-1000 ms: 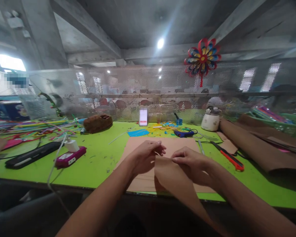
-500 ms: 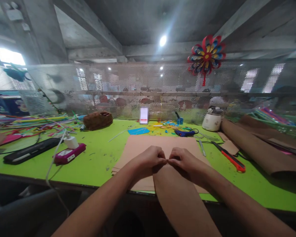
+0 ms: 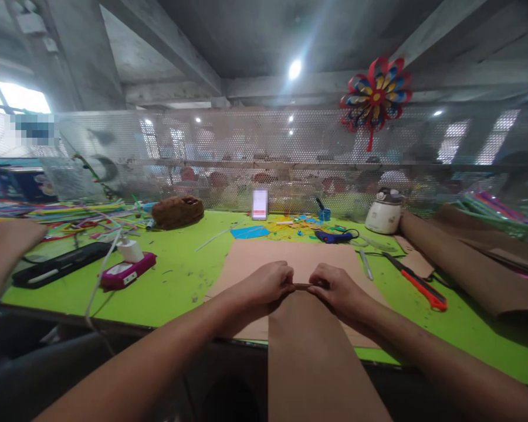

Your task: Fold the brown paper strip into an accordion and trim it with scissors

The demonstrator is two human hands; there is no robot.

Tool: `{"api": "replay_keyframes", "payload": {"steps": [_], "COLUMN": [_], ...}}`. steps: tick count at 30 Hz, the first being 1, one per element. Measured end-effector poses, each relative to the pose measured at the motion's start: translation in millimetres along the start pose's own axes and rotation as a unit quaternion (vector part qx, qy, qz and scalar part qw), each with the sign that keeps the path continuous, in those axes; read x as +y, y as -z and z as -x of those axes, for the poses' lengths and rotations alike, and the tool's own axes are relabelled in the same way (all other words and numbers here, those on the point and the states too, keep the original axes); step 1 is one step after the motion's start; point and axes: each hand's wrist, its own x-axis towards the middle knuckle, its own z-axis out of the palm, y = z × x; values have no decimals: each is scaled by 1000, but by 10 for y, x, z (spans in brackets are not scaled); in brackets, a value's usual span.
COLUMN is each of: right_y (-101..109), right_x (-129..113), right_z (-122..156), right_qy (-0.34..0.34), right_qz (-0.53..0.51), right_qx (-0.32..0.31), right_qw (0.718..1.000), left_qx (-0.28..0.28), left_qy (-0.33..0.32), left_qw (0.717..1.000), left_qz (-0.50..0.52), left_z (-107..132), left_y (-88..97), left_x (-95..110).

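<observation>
A long strip of brown paper (image 3: 308, 351) hangs from the table's front edge down toward me. My left hand (image 3: 266, 284) pinches its top edge at the left, fingers closed. My right hand (image 3: 337, 287) pinches the same edge at the right, fingers closed. A short length of the edge shows between the two hands. Under both hands lies a stack of tan sheets (image 3: 290, 258) on the green table (image 3: 180, 281).
A red utility knife (image 3: 422, 284) lies to the right, beside brown paper rolls (image 3: 466, 264) and a white pot (image 3: 382, 214). A blue glue gun (image 3: 332, 237) and scraps lie behind the sheets. Left: a magenta device (image 3: 127, 272), a black case (image 3: 57, 266), coloured strips, another person's hand (image 3: 4, 246).
My hands first came together at the strip's top edge, then spread a little apart along it. The strip now hangs straight and wider. The other person's hand moved further into view at left.
</observation>
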Motion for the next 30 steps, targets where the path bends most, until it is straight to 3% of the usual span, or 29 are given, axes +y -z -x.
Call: {"api": "replay_keyframes", "payload": {"steps": [7,17,22,30], "right_y": [37,68,66,129], "right_x": [14,-17,-5,-104], "right_z": [49,54,58,108], "right_qy": [35,108,146,140], "right_qz": [-3,101,151,162], "right_qx": [1,-26,-54,-85], "right_qw": [999,989,976,973], "left_qx": [40,-16,-7,-3], "left_qy": [-29,-85,-98,-89], "left_qw": [998,996,995,996], "left_qz": [-29,33,26,17], "left_z": [63,114,172,232], "left_y": [-57,89,96,132], "left_x": [-12,-71,-98,-81]}}
